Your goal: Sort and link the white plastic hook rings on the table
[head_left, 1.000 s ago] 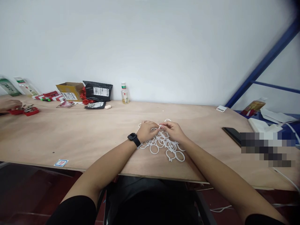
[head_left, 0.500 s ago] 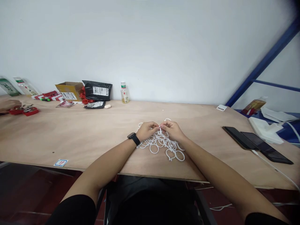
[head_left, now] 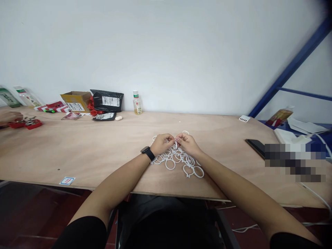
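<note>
While white rings (head_left: 170, 164) lie heaped toward the near edge of the table (head_left: 103, 148), left hand (head_left: 161, 144) and right hand (head_left: 190, 143) meet, pinching one white strip (head_left: 176, 144), I'd guess fiddling its fastening, next needing steady pressure.

Beyond the rings (head_left: 184, 158), the table (head_left: 207, 131) lies open back to the wall (head_left: 181, 62), with the bottle (head_left: 137, 106) standing far left of them. Left of the rings, a wide bare stretch runs out past the watch (head_left: 147, 152); the box (head_left: 77, 101) and bag (head_left: 108, 100) block its back. Right of the rings is open as far as the phone (head_left: 254, 147). On the rings' near side a wedge is free, hemmed in by both forearms. Left hand (head_left: 163, 143) and right hand (head_left: 188, 142), fingertips close together, obstruct the rings' far side.
</note>
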`<state>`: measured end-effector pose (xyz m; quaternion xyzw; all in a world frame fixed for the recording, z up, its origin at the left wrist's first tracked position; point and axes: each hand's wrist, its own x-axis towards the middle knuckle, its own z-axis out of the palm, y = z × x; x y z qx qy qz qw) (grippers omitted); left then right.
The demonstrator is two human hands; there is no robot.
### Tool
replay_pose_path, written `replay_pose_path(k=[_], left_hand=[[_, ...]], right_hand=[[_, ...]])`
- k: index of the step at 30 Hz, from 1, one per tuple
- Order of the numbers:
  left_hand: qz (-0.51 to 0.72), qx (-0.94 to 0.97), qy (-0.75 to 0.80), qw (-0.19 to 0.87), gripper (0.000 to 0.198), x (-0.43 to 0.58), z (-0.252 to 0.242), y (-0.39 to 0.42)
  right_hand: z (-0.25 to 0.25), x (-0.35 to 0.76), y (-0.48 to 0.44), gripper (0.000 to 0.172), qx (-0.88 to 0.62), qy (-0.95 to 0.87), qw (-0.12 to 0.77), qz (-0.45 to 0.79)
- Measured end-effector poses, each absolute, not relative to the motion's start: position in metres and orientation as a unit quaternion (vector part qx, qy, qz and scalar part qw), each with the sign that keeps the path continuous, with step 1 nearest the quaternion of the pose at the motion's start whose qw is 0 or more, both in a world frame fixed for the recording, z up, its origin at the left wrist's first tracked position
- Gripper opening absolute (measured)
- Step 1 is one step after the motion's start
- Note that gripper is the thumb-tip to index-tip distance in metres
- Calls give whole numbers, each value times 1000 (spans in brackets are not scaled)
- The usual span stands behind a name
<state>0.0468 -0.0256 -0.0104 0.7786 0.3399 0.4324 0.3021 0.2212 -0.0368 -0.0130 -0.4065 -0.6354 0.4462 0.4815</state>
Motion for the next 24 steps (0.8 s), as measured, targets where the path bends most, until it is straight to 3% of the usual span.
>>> replay_pose_path(k=[5, 9, 14, 18, 24], left_hand=[[452, 784, 342, 253, 21, 47, -6, -26], [417, 831, 333, 155, 23, 43, -7, -24], [333, 860, 370, 113, 20, 36, -10, -20], [297, 859, 405, 103, 21, 34, -9, -20], [239, 863, 436, 93, 25, 33, -13, -19]], right_hand=[[-13, 225, -33, 35, -407, -631, 512, 418], [-12, 250, -21, 24, -484, -679, 497, 240], [-21, 297, 1, 19, -557, -744, 365, 46], [-32, 308, 13, 22, -551, -788, 268, 53], [-35, 293, 14, 34, -515, -799, 304, 66]])
